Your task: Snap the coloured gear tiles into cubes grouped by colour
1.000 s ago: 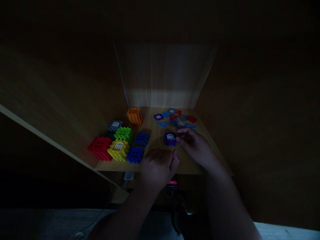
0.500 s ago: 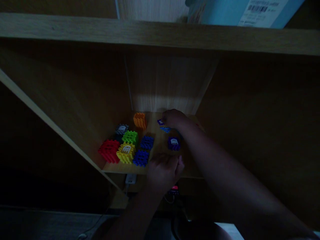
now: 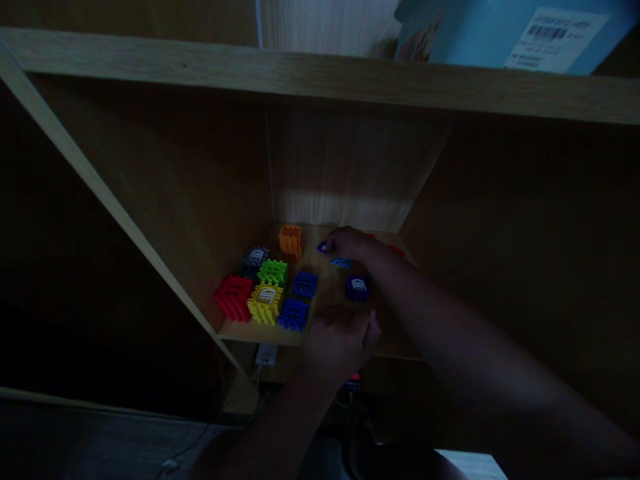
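Note:
At the back of the shelf my right hand (image 3: 345, 241) is closed on a small dark purple interlocking block piece (image 3: 321, 247), pinched at the fingertips. A light blue piece (image 3: 341, 263) lies flat just below that hand. My left hand (image 3: 340, 337) is a fist at the shelf's front edge; what its fingers hold, if anything, is hidden. Between the hands sits a purple block (image 3: 358, 287) with a white window print. Left of my left hand are two blue blocks, one nearer (image 3: 294, 314) and one farther (image 3: 305, 285).
Grouped at the left are yellow (image 3: 265, 303), red (image 3: 234, 297), green (image 3: 273, 272) and dark grey (image 3: 256, 257) blocks. An orange block (image 3: 291, 241) stands behind them. Red pieces (image 3: 397, 251) lie beyond my right forearm. Overhead runs an upper shelf board (image 3: 320, 75) bearing a light blue box (image 3: 480, 33).
My right hand has taken hold of the small purple piece and shifted it slightly. My left fist stays by the front edge. The whole view has moved a little.

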A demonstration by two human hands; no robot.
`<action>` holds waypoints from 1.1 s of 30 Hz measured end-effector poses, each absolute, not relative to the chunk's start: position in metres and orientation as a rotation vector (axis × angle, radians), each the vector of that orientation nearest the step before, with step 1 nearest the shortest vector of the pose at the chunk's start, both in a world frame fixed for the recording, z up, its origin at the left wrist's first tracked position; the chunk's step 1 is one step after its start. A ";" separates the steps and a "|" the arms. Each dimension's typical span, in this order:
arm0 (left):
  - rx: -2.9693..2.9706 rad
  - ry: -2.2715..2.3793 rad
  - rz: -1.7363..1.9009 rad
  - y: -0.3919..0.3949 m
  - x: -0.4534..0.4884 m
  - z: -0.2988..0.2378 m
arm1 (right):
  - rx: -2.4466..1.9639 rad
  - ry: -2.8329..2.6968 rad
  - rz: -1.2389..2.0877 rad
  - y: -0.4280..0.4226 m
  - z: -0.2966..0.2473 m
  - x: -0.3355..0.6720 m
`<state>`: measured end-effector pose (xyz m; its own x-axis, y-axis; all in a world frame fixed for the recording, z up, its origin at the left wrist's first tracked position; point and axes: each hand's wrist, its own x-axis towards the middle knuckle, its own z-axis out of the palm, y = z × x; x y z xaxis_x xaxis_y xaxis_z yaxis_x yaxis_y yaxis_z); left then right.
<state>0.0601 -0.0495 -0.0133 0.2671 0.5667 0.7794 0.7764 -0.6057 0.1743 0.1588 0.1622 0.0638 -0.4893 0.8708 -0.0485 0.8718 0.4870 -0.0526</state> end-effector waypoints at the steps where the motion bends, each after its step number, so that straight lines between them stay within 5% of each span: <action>1: -2.294 -1.249 -1.244 -0.049 0.060 -0.013 | 1.579 2.719 -0.124 0.161 0.064 0.160; 9: -2.314 -1.238 -1.248 -0.050 0.059 -0.010 | 1.692 2.938 -0.233 0.118 0.096 0.198; 13: -2.314 -1.227 -1.262 -0.050 0.059 -0.009 | 1.635 3.092 -0.563 0.069 0.104 0.237; 33: -2.312 -1.207 -1.261 -0.049 0.059 -0.012 | 1.621 2.891 -0.576 0.033 0.081 0.246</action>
